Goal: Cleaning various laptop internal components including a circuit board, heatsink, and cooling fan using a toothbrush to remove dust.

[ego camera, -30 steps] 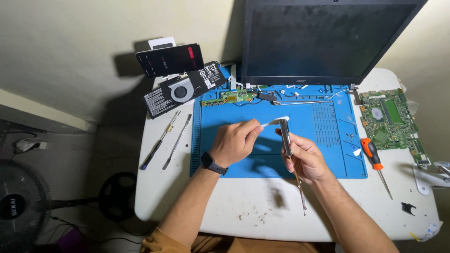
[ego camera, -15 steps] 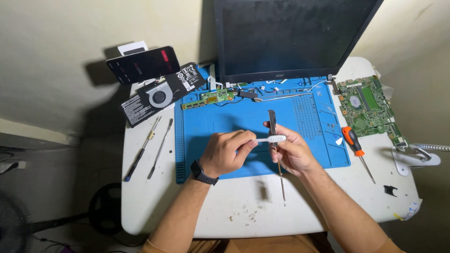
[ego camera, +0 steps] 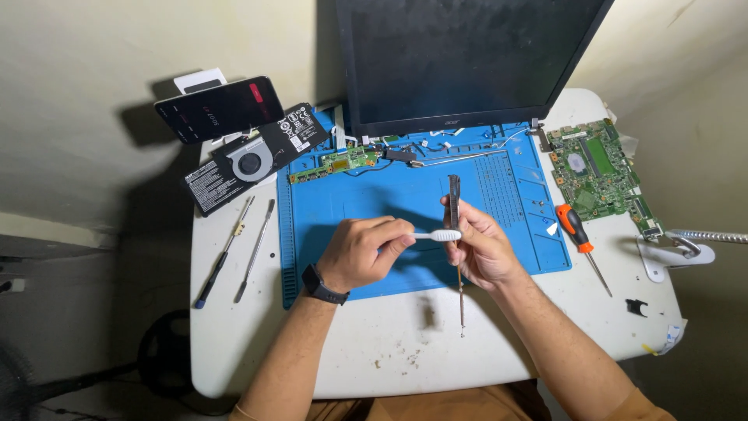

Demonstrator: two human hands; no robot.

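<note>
Toothbrush (ego camera: 438, 235) clamped in left fingers (ego camera: 389, 234) touches strip (ego camera: 454, 204) gripped by right fingers (ego camera: 467, 226)

Inspector: Mat (ego camera: 374, 203)?

Clerk: Blue, laid on a white table (ego camera: 545, 327).

Inspector: Boards?

Clerk: Green circuit board (ego camera: 598, 173), dark chips on it; a narrower green strip board (ego camera: 335, 164) too.

Inspector: Tools?

Clerk: Screwdriver (ego camera: 578, 238) with orange-and-black handle; toothbrush (ego camera: 436, 235) white; watch (ego camera: 319, 285) black (strap and face alike).

Inspector: Screen (ego camera: 467, 54)?

Clerk: Black, unlit.
</note>
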